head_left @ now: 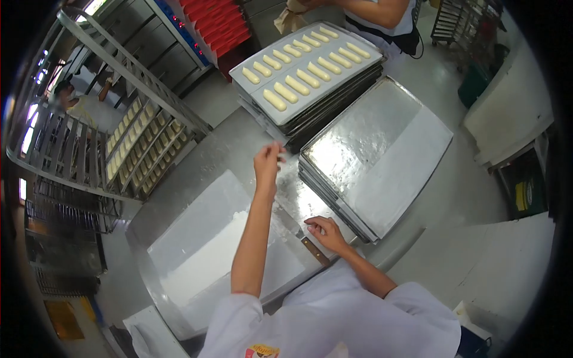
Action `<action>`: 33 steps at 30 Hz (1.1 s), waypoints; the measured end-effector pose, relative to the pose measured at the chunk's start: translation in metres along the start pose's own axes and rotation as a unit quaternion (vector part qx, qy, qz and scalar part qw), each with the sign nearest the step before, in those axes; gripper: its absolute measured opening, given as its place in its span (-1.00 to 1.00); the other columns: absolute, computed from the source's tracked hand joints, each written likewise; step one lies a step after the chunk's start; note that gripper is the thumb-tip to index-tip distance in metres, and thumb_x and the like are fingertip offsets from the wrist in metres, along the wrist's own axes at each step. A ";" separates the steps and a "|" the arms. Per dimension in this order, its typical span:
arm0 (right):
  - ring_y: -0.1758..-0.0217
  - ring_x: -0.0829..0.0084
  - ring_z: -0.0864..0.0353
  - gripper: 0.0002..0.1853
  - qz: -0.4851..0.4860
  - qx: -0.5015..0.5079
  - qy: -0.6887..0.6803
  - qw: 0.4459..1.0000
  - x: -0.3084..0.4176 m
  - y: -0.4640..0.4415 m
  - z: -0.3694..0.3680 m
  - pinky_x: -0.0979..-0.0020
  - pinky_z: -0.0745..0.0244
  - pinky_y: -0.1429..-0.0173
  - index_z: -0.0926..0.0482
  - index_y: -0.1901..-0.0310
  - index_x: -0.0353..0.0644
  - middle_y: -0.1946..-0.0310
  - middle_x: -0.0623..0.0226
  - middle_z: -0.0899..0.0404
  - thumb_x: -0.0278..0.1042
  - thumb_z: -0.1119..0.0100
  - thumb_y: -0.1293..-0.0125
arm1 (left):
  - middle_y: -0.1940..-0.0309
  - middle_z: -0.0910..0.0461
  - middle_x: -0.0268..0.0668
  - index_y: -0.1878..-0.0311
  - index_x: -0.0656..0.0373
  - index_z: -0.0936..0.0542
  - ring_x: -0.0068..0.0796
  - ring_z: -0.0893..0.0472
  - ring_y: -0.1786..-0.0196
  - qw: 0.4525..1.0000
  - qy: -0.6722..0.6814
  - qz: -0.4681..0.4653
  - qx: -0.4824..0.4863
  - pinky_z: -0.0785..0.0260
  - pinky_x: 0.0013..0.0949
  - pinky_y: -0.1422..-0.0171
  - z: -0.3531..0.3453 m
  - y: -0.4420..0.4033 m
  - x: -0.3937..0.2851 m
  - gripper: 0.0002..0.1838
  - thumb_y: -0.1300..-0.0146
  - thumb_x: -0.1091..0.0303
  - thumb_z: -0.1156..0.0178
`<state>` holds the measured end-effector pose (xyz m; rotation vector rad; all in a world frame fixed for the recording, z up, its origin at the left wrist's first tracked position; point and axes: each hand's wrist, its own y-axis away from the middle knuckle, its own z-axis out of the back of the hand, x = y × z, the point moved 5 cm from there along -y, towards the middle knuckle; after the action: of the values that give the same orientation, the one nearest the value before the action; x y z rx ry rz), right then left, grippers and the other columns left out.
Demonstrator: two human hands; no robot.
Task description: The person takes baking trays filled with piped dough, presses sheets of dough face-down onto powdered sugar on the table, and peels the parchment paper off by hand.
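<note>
My left hand (268,162) is raised over the metal table, near the stack of trays, its fingers curled together; whether they hold anything is too small to make out. Lower down, my right hand (325,234) hovers beside a wooden-handled tool (315,252), fingers apart and nothing in them. A tray lined with paper (209,232), with a white powdery strip across it, lies below my left arm. To the right is a stack of metal trays (358,143), the top one partly covered by a paper sheet (406,161). Piped dough strips (307,78) lie in two rows on the upper tray stack.
A wheeled rack (101,134) with loaded trays stands at the left, a person (89,101) behind it. Another person (382,18) holds a piping bag (290,18) beyond the dough tray. Red stacked trays (215,27) stand at the top.
</note>
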<state>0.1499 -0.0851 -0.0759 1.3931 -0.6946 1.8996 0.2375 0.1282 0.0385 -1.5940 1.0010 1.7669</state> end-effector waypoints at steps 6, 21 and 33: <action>0.42 0.45 -0.49 -0.80 0.023 -0.068 -0.059 0.996 0.067 0.004 0.041 0.44 -0.43 0.23 -0.62 0.08 -0.20 0.38 0.27 -0.57 -0.49 -0.15 -0.27 | 0.43 -0.55 -0.45 0.21 0.20 -0.60 -0.73 -0.39 0.53 0.996 -0.008 0.086 0.001 -0.06 -0.64 0.55 -0.016 -0.059 -0.010 -0.68 -0.35 0.09 -0.15; 0.36 0.59 -0.47 -0.75 0.102 -0.328 -0.316 0.884 0.112 -0.156 0.244 0.56 -0.32 0.21 -0.52 0.01 -0.35 0.43 0.36 -0.52 -0.42 0.06 -0.42 | 0.51 -0.48 -0.44 0.30 0.31 -0.57 -0.84 -0.27 0.64 0.974 0.209 0.076 -0.049 -0.01 -0.70 0.65 -0.028 -0.062 -0.066 -0.83 -0.18 0.38 -0.26; -0.01 0.38 -0.50 -0.55 -0.004 -0.229 -0.467 0.854 0.058 -0.312 0.245 0.29 -0.46 -0.12 -0.36 -0.09 -0.31 0.12 0.22 -0.48 -0.05 0.02 -0.45 | 0.52 -0.44 -0.44 0.29 0.35 -0.54 -0.83 -0.24 0.65 0.970 0.218 0.093 -0.051 0.00 -0.70 0.64 -0.025 -0.060 -0.077 -0.79 -0.18 0.37 -0.27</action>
<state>0.5268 -0.0592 0.0593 1.9230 -1.4667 0.8287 0.3109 0.1483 0.1044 -2.0705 1.3122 1.6413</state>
